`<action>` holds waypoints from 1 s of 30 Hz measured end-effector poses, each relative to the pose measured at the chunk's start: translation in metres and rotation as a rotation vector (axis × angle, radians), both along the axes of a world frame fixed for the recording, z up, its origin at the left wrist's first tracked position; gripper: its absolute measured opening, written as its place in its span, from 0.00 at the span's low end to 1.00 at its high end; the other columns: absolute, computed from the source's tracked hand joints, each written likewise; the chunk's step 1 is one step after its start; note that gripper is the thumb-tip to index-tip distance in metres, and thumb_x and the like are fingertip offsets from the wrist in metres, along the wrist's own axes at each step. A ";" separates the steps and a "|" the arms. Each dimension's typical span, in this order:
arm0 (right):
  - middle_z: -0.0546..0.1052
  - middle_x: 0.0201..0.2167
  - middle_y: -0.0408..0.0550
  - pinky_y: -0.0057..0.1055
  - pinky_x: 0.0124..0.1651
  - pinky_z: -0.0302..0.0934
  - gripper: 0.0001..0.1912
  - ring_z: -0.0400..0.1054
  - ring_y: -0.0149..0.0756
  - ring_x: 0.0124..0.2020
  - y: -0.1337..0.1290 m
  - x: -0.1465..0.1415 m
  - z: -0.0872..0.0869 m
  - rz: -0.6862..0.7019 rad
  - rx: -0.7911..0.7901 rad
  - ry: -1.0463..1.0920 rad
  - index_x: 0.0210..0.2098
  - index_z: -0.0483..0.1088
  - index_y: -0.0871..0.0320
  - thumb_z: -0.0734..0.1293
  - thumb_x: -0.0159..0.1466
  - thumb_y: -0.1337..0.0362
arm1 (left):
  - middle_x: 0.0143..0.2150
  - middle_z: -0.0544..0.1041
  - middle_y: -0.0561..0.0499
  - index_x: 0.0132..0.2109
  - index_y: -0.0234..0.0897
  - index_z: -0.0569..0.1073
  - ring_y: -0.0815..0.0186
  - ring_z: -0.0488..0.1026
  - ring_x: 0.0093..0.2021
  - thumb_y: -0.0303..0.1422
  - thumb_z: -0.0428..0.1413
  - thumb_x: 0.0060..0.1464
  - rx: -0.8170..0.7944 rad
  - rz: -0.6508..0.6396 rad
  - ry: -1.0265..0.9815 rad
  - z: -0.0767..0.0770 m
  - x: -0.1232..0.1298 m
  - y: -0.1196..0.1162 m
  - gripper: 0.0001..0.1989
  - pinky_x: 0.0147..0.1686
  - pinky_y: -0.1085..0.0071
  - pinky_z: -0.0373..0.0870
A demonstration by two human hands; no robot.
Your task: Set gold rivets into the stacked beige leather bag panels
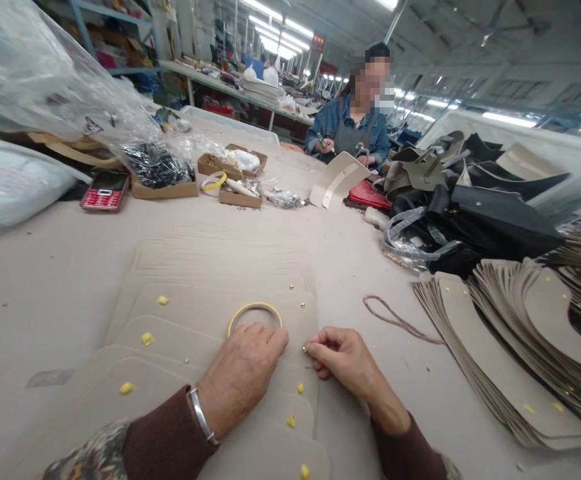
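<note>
My left hand [247, 363], with a silver bangle at the wrist, is closed on a thin roll of yellow tape [255, 305] above overlapping beige panels [210, 303]. The fingers of my right hand [343, 357] are pinched at a small gold-coloured stud [304, 349] by the right edge of one panel. Two more such studs show on panels farther up. Small yellow tape pieces [148, 339] sit on the left side of several panels, and others [291, 421] on the right side nearer me.
On the right lie fanned stacks of beige strips [470, 333], a brown cord loop [395, 317] and black bags [505, 213]. Cardboard trays [165, 191], a red-keyed phone [104, 192] and plastic wrapping [70, 93] stand farther back. A co-worker [353, 127] sits across the table.
</note>
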State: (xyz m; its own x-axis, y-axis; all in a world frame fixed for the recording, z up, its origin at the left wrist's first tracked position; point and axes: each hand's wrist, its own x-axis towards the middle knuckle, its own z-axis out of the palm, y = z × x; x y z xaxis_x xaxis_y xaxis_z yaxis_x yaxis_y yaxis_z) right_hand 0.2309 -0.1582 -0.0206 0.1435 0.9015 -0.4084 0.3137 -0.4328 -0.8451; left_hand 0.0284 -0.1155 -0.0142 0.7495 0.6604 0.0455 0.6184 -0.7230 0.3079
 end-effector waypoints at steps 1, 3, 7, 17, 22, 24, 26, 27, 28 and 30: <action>0.70 0.17 0.40 0.22 0.21 0.61 0.10 0.63 0.26 0.16 -0.001 -0.001 0.000 0.011 -0.002 -0.028 0.26 0.71 0.61 0.67 0.56 0.60 | 0.32 0.70 0.51 0.36 0.37 0.67 0.61 0.64 0.33 0.21 0.48 0.59 -0.003 0.003 -0.004 0.000 0.000 0.000 0.08 0.35 0.64 0.61; 0.70 0.17 0.40 0.22 0.21 0.60 0.09 0.62 0.26 0.17 -0.004 -0.003 -0.001 0.044 0.022 -0.085 0.26 0.72 0.61 0.66 0.57 0.61 | 0.32 0.70 0.51 0.36 0.37 0.67 0.61 0.64 0.33 0.21 0.49 0.59 -0.006 0.006 -0.010 0.000 -0.001 0.000 0.07 0.35 0.65 0.60; 0.73 0.19 0.42 0.23 0.24 0.58 0.08 0.64 0.28 0.20 -0.003 -0.009 0.002 0.137 0.142 -0.273 0.25 0.73 0.59 0.64 0.58 0.65 | 0.32 0.70 0.51 0.36 0.38 0.67 0.60 0.63 0.33 0.22 0.49 0.60 0.001 0.014 -0.032 -0.003 -0.001 0.000 0.07 0.35 0.64 0.60; 0.70 0.17 0.37 0.24 0.23 0.58 0.08 0.66 0.30 0.18 -0.010 -0.008 0.005 0.087 0.181 -0.327 0.40 0.69 0.58 0.65 0.61 0.63 | 0.32 0.70 0.51 0.36 0.37 0.67 0.62 0.64 0.34 0.22 0.48 0.60 0.009 0.015 -0.036 -0.005 -0.001 0.000 0.07 0.35 0.65 0.60; 0.77 0.27 0.44 0.28 0.34 0.60 0.07 0.70 0.34 0.29 -0.025 -0.012 0.002 0.141 0.310 -0.480 0.30 0.74 0.56 0.64 0.63 0.65 | 0.32 0.70 0.51 0.36 0.38 0.67 0.60 0.64 0.34 0.23 0.48 0.61 0.013 0.024 -0.041 -0.003 -0.001 0.000 0.07 0.35 0.64 0.61; 0.78 0.29 0.45 0.29 0.38 0.59 0.08 0.71 0.35 0.32 -0.025 -0.017 0.000 0.148 0.356 -0.579 0.31 0.74 0.56 0.63 0.63 0.66 | 0.32 0.70 0.51 0.36 0.38 0.67 0.60 0.65 0.33 0.23 0.48 0.61 0.013 0.021 -0.041 -0.002 -0.001 -0.001 0.07 0.35 0.64 0.61; 0.77 0.28 0.45 0.29 0.37 0.58 0.09 0.70 0.35 0.30 -0.022 -0.022 -0.001 0.144 0.359 -0.639 0.30 0.73 0.56 0.62 0.64 0.66 | 0.31 0.70 0.51 0.36 0.38 0.67 0.60 0.65 0.33 0.23 0.47 0.61 0.016 0.020 -0.037 -0.001 -0.001 -0.001 0.07 0.34 0.65 0.61; 0.76 0.27 0.45 0.29 0.36 0.58 0.09 0.69 0.35 0.30 -0.020 -0.024 -0.002 0.148 0.355 -0.653 0.30 0.73 0.56 0.62 0.64 0.66 | 0.31 0.70 0.51 0.36 0.38 0.67 0.61 0.65 0.33 0.24 0.47 0.61 0.021 0.020 -0.036 -0.001 -0.001 -0.001 0.07 0.34 0.65 0.61; 0.76 0.26 0.44 0.28 0.35 0.58 0.09 0.69 0.34 0.29 -0.018 -0.025 -0.002 0.156 0.353 -0.658 0.29 0.73 0.57 0.62 0.64 0.66 | 0.31 0.71 0.51 0.36 0.38 0.67 0.61 0.65 0.33 0.24 0.47 0.61 0.030 0.018 -0.036 -0.001 -0.001 -0.001 0.07 0.34 0.65 0.61; 0.75 0.26 0.43 0.28 0.34 0.57 0.09 0.68 0.33 0.28 -0.014 -0.026 -0.002 0.175 0.351 -0.658 0.29 0.72 0.57 0.62 0.63 0.66 | 0.31 0.71 0.51 0.36 0.38 0.66 0.61 0.66 0.32 0.24 0.47 0.61 0.055 0.015 -0.039 0.000 -0.001 -0.002 0.07 0.34 0.65 0.62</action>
